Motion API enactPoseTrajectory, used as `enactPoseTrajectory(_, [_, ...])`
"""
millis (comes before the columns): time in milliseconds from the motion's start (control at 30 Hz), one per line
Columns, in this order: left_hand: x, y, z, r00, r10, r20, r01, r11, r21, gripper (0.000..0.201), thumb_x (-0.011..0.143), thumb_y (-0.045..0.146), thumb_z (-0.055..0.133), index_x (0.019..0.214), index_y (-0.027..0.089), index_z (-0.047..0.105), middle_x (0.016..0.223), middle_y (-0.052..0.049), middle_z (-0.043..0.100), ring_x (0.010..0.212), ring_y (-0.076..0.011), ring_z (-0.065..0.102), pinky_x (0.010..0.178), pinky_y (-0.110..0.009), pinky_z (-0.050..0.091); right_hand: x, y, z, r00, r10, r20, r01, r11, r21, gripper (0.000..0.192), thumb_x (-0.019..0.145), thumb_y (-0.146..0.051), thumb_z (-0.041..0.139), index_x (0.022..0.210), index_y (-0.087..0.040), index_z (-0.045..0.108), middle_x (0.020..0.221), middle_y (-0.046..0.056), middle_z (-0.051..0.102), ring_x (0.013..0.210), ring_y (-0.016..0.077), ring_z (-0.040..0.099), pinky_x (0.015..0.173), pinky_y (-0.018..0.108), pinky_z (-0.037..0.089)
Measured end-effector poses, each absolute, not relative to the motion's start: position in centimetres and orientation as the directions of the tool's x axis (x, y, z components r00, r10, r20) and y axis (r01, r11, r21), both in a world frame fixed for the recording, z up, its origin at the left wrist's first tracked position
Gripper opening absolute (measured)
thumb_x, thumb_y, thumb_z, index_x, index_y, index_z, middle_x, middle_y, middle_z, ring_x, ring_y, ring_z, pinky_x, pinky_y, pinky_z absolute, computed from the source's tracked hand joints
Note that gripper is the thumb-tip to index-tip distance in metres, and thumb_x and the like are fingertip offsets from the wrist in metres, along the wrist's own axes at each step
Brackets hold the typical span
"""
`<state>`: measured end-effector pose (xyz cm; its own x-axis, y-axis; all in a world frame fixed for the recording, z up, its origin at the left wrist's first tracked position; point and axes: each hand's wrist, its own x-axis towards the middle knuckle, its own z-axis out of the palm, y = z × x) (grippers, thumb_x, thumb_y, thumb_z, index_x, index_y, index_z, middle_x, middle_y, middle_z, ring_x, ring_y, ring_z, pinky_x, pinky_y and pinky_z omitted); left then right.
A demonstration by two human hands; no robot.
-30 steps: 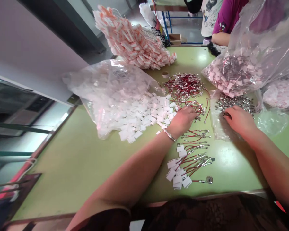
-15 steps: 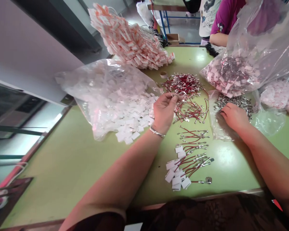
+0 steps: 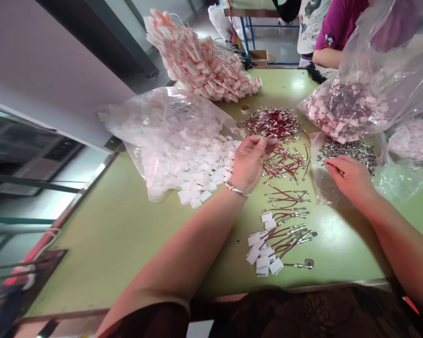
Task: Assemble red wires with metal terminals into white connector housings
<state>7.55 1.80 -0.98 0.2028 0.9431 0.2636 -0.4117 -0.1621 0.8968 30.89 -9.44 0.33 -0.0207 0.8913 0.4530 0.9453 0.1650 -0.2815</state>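
Note:
My left hand [image 3: 248,159] is turned palm up, with a bracelet at the wrist. Its fingertips pinch a red wire with metal ends at the near edge of the red wire pile [image 3: 273,123]. My right hand [image 3: 350,179] lies palm down on a clear bag, fingertips at the edge of a heap of small metal clips [image 3: 352,150]; what is under the fingers is hidden. Between my arms lie finished red wires with white tags [image 3: 268,249], and more bare wires [image 3: 285,197] just above them.
A clear bag spilling white tags [image 3: 183,141] lies left of my left hand. Pink-and-white tagged pieces [image 3: 204,65] are heaped at the back. A large bag of metal parts [image 3: 348,110] stands at the right. Another person's arm [image 3: 326,56] rests at the green table's [image 3: 127,239] far end.
My left hand lifted off the wire pile, turned palm up and now pinches a wire. My right hand stayed on the clip bag.

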Motion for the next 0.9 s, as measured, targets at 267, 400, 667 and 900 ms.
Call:
enactPoseTrajectory(267, [6.9,2.8,-0.4,0.183,0.942,0.280,-0.525,-0.147,0.838,0.023,0.078,0.034,0.072,0.081,0.021,0.054,0.070,0.002,0.066,0.075,-0.0119,0.067,0.074,-0.027,0.052,29.9,-9.6,0.3,0.017,0.938,0.347,0.852,0.168,-0.495,0.027,0.088,-0.025,0.048,0.101,-0.021,0.070,0.090,0.006,0.072,0.076,0.0199,0.066,0.071,0.035,0.050])
enactPoseTrajectory(400, [6.8,1.4,0.6,0.261,0.933,0.249,-0.357,-0.146,0.923,0.014,0.083,0.033,0.066,0.080,0.021,0.060,0.055,0.006,0.052,0.045,-0.0060,0.046,0.047,-0.020,0.040,28.5,-9.9,0.5,0.131,0.960,0.249,0.748,0.070,-0.661,0.025,0.083,-0.025,0.054,0.102,-0.023,0.070,0.080,0.003,0.072,0.067,0.0174,0.065,0.067,0.034,0.051])
enactPoseTrajectory(667, [8.8,-3.2,0.5,0.582,0.809,0.079,0.088,-0.159,0.983,0.019,0.084,0.029,0.057,0.070,0.018,0.062,0.064,0.001,0.061,0.058,-0.0093,0.052,0.057,-0.024,0.043,25.7,-10.2,0.7,0.164,0.950,0.265,0.635,0.103,-0.765,0.018,0.083,-0.031,0.056,0.089,-0.025,0.072,0.082,0.001,0.073,0.071,0.0157,0.064,0.068,0.033,0.050])
enactPoseTrajectory(900, [8.7,-3.3,0.5,0.602,0.797,0.037,0.137,-0.149,0.979,0.022,0.084,0.028,0.058,0.065,0.018,0.062,0.063,0.000,0.062,0.056,-0.0091,0.050,0.058,-0.025,0.043,25.4,-10.4,0.6,0.078,0.972,0.221,0.641,0.121,-0.758,0.018,0.085,-0.029,0.054,0.089,-0.023,0.071,0.076,0.000,0.070,0.066,0.0135,0.061,0.066,0.030,0.047])
